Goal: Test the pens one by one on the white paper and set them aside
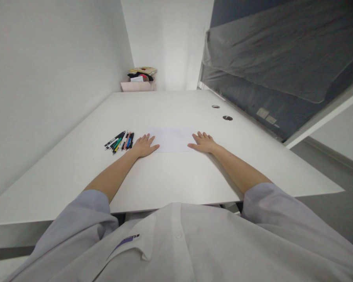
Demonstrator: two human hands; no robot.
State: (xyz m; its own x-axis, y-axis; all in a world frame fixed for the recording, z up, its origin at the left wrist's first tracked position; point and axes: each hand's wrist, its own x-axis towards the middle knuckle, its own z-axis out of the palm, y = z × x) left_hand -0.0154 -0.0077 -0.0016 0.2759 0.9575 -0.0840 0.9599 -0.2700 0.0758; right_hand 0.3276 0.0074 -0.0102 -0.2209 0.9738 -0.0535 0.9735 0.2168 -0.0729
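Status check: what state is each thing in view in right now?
Paper: flat, no marks visible
Left hand: open, palm down, at the paper's left edge
Right hand: open, palm down, at the paper's right edge
Pens: loose pile beside the left hand
Box: heaped above its rim
Plastic sheet: wrinkled
Round fittings: covered or open, can't tell

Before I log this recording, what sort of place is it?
Most likely an office or study room: a long white desk, with a cluster of pens and a blank sheet of paper on it.
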